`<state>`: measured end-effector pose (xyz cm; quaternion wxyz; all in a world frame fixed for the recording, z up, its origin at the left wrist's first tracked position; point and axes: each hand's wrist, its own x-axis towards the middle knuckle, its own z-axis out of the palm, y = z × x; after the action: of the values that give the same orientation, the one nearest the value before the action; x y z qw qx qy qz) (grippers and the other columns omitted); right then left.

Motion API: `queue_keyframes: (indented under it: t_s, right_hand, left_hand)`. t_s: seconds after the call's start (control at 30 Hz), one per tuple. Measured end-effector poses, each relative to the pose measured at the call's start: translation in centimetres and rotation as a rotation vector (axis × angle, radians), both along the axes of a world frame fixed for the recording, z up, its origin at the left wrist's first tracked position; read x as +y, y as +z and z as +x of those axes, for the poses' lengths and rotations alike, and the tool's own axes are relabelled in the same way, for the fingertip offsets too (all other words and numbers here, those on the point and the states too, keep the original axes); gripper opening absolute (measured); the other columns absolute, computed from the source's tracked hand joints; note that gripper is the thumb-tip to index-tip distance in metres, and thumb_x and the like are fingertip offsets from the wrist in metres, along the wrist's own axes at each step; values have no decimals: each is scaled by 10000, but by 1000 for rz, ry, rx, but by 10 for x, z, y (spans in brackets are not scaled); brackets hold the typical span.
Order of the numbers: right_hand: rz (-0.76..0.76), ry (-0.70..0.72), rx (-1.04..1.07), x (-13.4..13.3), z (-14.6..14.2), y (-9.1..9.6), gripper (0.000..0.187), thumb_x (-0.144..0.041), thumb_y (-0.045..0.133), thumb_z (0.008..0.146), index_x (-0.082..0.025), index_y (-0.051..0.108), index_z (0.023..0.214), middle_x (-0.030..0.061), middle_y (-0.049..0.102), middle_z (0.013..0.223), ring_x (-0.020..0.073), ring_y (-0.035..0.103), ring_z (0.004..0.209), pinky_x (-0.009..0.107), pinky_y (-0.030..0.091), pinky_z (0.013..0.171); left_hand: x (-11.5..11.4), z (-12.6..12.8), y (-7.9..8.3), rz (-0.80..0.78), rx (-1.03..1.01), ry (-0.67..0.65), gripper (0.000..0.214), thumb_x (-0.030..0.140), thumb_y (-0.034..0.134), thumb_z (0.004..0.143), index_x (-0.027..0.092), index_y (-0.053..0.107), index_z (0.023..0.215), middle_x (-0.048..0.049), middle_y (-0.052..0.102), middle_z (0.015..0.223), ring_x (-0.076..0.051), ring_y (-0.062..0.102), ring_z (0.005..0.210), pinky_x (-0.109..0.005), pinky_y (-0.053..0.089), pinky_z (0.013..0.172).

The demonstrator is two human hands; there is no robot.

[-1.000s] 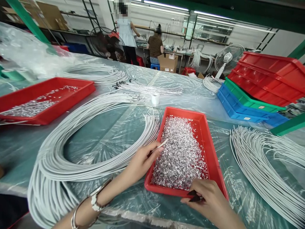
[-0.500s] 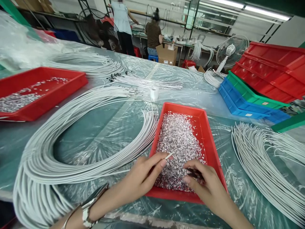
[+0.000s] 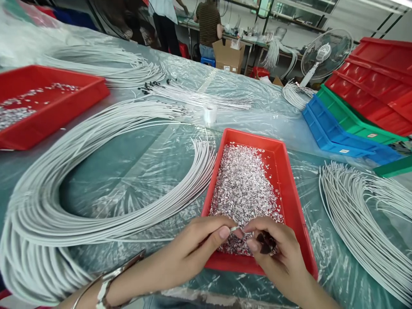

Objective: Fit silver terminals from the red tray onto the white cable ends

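Observation:
Between the thumb and fingers of my left hand [image 3: 201,244] is the end of a thin white cable [image 3: 234,228], its tip pointing right. My right hand [image 3: 278,253] is closed in a pinch close to that tip; what its fingertips hold is too small to make out. Both hands are over the near end of a red tray [image 3: 298,210], which holds a heap of small shiny metal pieces [image 3: 244,180]. A large coil of white cables [image 3: 35,214] lies to the left, its cut ends beside the tray.
Another red tray [image 3: 80,95] with metal pieces lies at left. More white cables [image 3: 354,214] lie at right, below stacked crates [image 3: 370,90]. A white roll [image 3: 210,115] stands behind the tray. Beyond the table are a fan [image 3: 323,51], a carton [image 3: 228,56] and two people.
My hands have come together, and the right fingertips are now close to the cable tip. Less of the cable end shows past my left fingers. The camera view has shifted slightly.

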<state>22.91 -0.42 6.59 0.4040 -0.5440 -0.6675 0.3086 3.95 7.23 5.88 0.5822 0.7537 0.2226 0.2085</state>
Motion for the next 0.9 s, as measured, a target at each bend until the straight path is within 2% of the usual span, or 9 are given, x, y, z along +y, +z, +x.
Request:
queue_keyframes:
  t_s: [0.07, 0.17, 0.27, 0.33, 0.5, 0.57, 0.67, 0.8, 0.9]
  right_hand:
    - [2, -2, 3, -2, -1, -1, 102, -196, 573, 872, -260, 571, 951, -36, 660, 753, 96, 558, 568, 197, 410, 517]
    - [12, -30, 11, -7, -2, -5, 94, -287, 548, 904, -254, 562, 991, -24, 620, 713, 110, 533, 531, 214, 404, 486]
    - [17, -147, -20, -14, -2, -12, 292, -464, 457, 933, -231, 548, 1081, 13, 562, 718, 164, 547, 596, 267, 438, 519]
    - [-8, -220, -28, -17, -4, -17, 375, -510, 383, 947, -219, 544, 1120, 37, 559, 758, 191, 566, 662, 296, 468, 559]
    - [-79, -243, -51, -22, -13, -22, 365, -427, 330, 988, -231, 538, 1214, 87, 632, 959, 235, 622, 895, 355, 527, 731]
    - [-85, -251, -109, -25, -17, -24, 375, -427, 319, 996, -270, 507, 1280, 93, 623, 1150, 268, 587, 1082, 409, 503, 858]
    - [-105, -266, -188, -32, -22, -26, 368, -409, 310, 1008, -349, 430, 1350, 44, 555, 1335, 275, 483, 1260, 454, 444, 975]
    - [-85, -222, -232, -36, -22, -29, 391, -377, 333, 1004, -338, 378, 1390, 45, 547, 1358, 275, 457, 1297, 460, 455, 984]
    - [-84, -196, -281, -34, -20, -29, 413, -344, 370, 992, -321, 372, 1405, 46, 547, 1365, 286, 467, 1291, 459, 483, 966]
  left_hand:
    - [2, 1, 1, -52, -4, -9, 290, 248, 346, 999, 175, 608, 897, -20, 626, 822, -142, 571, 758, -234, 454, 715]
    - [3, 3, 1, -115, -5, 14, 291, 268, 399, 982, 163, 615, 818, -9, 589, 722, -132, 547, 678, -220, 442, 621]
    - [3, 5, 0, -155, -14, 43, 289, 289, 440, 973, 160, 628, 795, 2, 574, 653, -121, 540, 617, -208, 434, 564]
    - [4, 6, -1, -195, -27, 55, 266, 280, 465, 967, 161, 649, 816, -3, 611, 657, -122, 574, 628, -213, 457, 591]
    - [4, 7, -3, -265, -67, 51, 252, 237, 525, 942, 165, 682, 758, -13, 698, 718, -122, 638, 690, -203, 489, 649]
    - [3, 7, -4, -285, -87, 80, 229, 213, 545, 927, 166, 696, 760, -8, 711, 718, -112, 639, 675, -186, 491, 628]
    - [1, 6, -5, -334, -104, 131, 178, 203, 580, 898, 172, 718, 790, -9, 729, 727, -101, 621, 608, -168, 483, 547]
    - [-2, 7, -9, -357, -112, 173, 132, 210, 615, 869, 179, 736, 826, -14, 740, 727, -104, 609, 556, -169, 492, 492]
    - [-3, 8, -10, -270, -113, 214, 112, 197, 635, 854, 176, 739, 817, -8, 745, 723, -109, 632, 565, -170, 513, 518]
